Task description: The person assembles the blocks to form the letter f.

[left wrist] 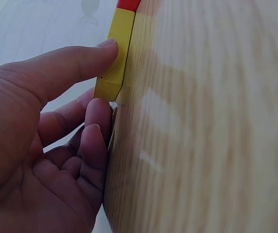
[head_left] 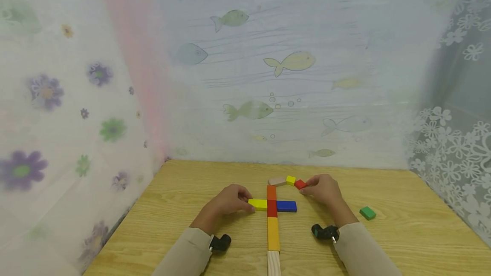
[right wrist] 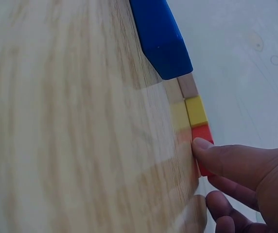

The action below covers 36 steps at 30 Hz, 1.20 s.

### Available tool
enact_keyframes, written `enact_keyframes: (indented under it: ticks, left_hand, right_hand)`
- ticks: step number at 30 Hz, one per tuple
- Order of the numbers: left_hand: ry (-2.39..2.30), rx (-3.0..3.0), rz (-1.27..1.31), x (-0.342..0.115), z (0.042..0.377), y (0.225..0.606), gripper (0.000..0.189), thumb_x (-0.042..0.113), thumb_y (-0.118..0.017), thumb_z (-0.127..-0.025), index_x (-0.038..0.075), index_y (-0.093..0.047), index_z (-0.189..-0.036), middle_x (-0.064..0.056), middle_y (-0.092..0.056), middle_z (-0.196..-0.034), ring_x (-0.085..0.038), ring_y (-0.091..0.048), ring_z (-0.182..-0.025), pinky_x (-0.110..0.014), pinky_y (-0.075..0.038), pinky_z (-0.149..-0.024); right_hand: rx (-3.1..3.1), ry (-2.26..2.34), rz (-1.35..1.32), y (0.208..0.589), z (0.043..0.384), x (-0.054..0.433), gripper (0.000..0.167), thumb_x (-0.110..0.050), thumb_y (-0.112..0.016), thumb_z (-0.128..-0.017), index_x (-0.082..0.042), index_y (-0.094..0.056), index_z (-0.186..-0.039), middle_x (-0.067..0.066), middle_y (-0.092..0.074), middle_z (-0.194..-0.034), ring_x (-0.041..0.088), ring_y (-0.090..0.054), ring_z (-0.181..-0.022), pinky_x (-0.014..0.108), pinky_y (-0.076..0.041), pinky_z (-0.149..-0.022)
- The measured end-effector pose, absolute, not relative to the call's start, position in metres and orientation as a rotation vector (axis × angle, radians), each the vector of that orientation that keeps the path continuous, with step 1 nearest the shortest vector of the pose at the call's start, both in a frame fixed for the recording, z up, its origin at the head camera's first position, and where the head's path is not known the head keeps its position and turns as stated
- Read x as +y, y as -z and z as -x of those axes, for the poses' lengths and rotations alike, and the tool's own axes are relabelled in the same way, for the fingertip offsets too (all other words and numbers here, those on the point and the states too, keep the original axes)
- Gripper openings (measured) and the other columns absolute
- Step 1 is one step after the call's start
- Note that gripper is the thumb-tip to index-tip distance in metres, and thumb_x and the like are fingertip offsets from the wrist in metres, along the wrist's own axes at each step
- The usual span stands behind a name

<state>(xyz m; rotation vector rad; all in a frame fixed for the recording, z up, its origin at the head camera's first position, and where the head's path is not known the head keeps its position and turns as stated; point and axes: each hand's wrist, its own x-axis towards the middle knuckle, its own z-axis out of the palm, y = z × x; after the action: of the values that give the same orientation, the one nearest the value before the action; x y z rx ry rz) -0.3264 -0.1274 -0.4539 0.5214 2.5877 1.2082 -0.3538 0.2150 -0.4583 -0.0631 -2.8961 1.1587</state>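
Blocks lie joined in a cross on the table. My left hand [head_left: 229, 200] pinches the outer end of the long yellow block [head_left: 258, 205], the cross's left arm, with the thumb along its face in the left wrist view. At the far side, my right hand [head_left: 325, 190] pinches a small red block [head_left: 300, 184] between thumb and fingers. That block touches a small yellow block [head_left: 290, 180], which follows a plain wood block [head_left: 277, 181]; together they curve right from the top. A blue block [head_left: 286, 206] makes the right arm, against the red centre block [head_left: 272, 208].
An orange block [head_left: 271, 192] stands above the centre. Below it run an amber block [head_left: 273, 233] and a pale wood block [head_left: 273, 263]. A green block [head_left: 368, 213] lies apart at the right on the wooden table [head_left: 184, 182]. Patterned curtains surround the table.
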Motion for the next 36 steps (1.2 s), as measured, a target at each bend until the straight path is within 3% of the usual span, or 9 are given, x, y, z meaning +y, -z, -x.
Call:
enact_keyframes:
  ticks: [36]
  left_hand:
    - [-1.222,2.576,-0.519,-0.1274,0.3272,0.4554,0.031,0.023,-0.089,-0.082,0.009,-0.073,-0.105,-0.001,-0.066,-0.094,-0.017,-0.058,-0.084,-0.029,-0.052,-0.075]
  right_hand:
    - [-2.899,-1.164,0.061,0.4602,0.3552,0.2175,0.035,-0.035,-0.088,-0.081,-0.008,-0.077,-0.101,0.012,-0.073,-0.105,0.03,-0.064,-0.094,0.048,-0.054,-0.082]
